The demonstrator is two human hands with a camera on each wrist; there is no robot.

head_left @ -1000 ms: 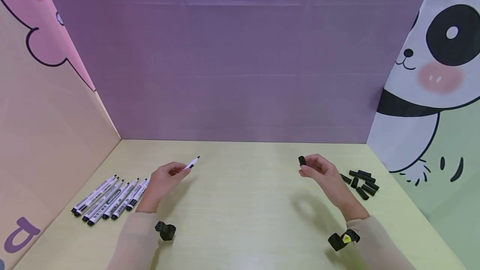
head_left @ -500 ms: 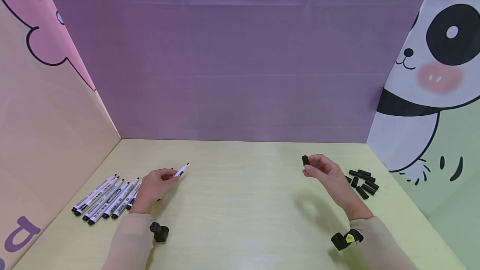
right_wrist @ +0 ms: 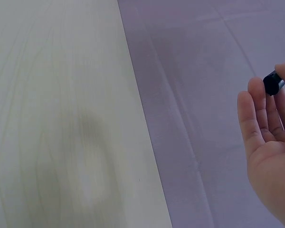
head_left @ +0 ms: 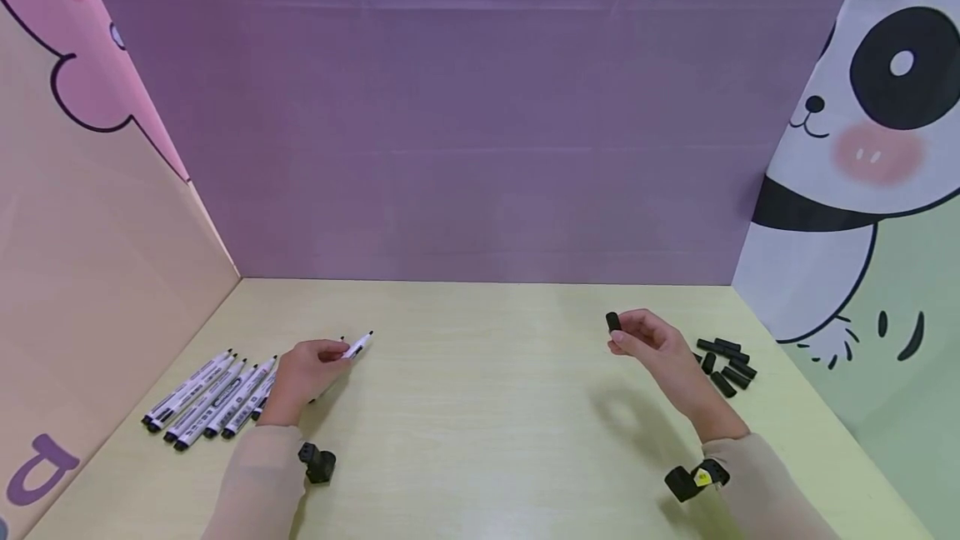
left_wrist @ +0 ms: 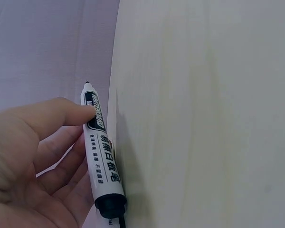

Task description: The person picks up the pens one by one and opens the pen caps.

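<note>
My left hand [head_left: 302, 373] pinches an uncapped whiteboard marker [left_wrist: 99, 147] between thumb and fingers, its dark tip pointing away and its black end towards the wrist. In the head view, the hand covers part of that marker. Just left of this hand lies a row of white uncapped markers [head_left: 206, 400], side by side on the table, some hidden by the hand. Across the table, my right hand [head_left: 667, 369] holds a small black marker cap [head_left: 612, 322] upright between thumb and fingertips. Several loose black caps [head_left: 738, 373] lie to the right of that hand.
The pale wooden table [head_left: 480, 423] meets a purple panel [head_left: 480, 148] at the back. Printed side walls stand left and right. Each wrist carries a small black camera [head_left: 318, 463].
My left hand has drawn back to the left and slightly down, bringing the marker closer to the row. The right hand with the cap has shifted slightly right.
</note>
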